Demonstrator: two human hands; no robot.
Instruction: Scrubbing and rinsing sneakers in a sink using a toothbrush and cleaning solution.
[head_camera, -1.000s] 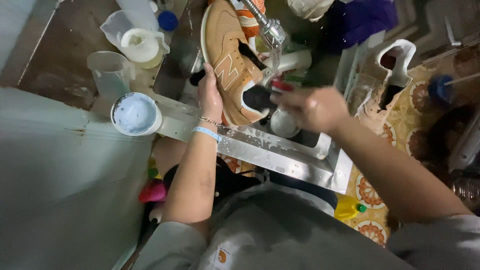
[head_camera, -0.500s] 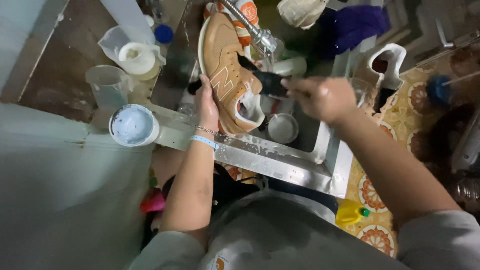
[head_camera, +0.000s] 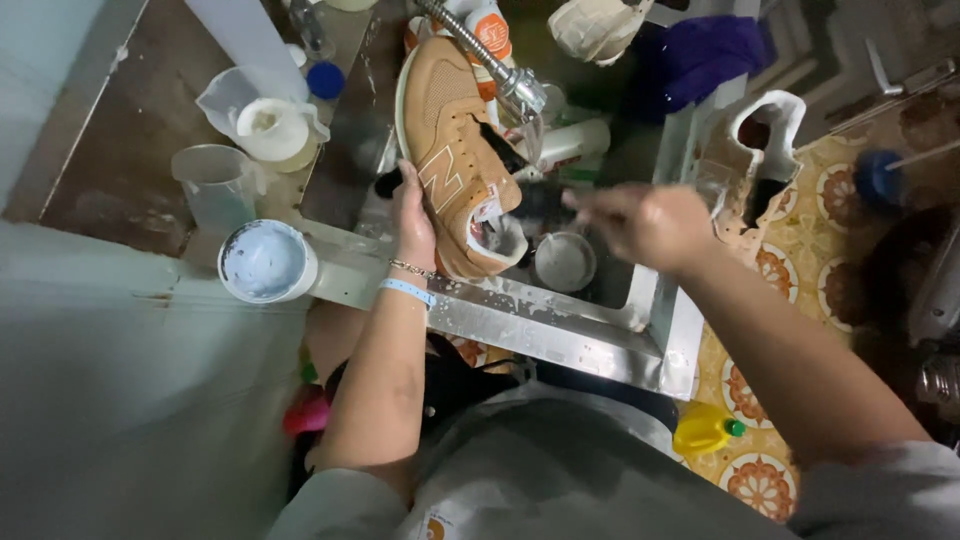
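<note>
Tan suede sneaker (head_camera: 455, 150) gripped at mid-side by left hand (head_camera: 413, 215), long axis running away over steel sink (head_camera: 540, 325). Blurred right hand (head_camera: 645, 225) just right of heel, closed on something dark, unclear what.

The tan matt suede-and-mesh sneaker (head_camera: 455, 150) in the left hand (head_camera: 413, 215) contrasts with the wet, glossy steel sink rim (head_camera: 545, 325) below it.

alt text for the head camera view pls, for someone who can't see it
Seen from above, a person's left hand holds a tan sneaker over a steel sink under a faucet, while the blurred right hand works a dark brush at its heel. Cups and a white tub crowd the counter at left.
</note>
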